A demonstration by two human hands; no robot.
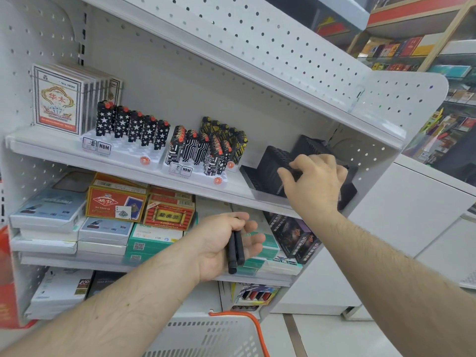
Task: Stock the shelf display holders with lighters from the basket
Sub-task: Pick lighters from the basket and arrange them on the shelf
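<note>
**Black lighters going into the black holder**

Two white holders on the shelf (77, 150) already have lighters in them. The star lighters (131, 126) stand in one row at the back of the left holder (123, 150), and its front rows look bare. The line-pattern lighters (206, 148) fill much of the middle holder (198, 173). So some work looks done, but there is more to do.

The black holder (268, 168) sits at the right end of the shelf, near the side wall. Its slots look mostly empty, though I cannot see inside them well.

The right hand (316, 181) reaches up to the top of the black holder. Its fingers are curled over the holder's edge. It may be pushing a lighter in, but I cannot tell if it holds one.

The left hand (226, 243) waits lower down, in front of the shelf below. The palm faces up and the fingers are curled loosely around a few black lighters (235, 251), which lie across it.

The basket (213, 336) is at the bottom, near the person's body. I cannot see what is in it.
</note>
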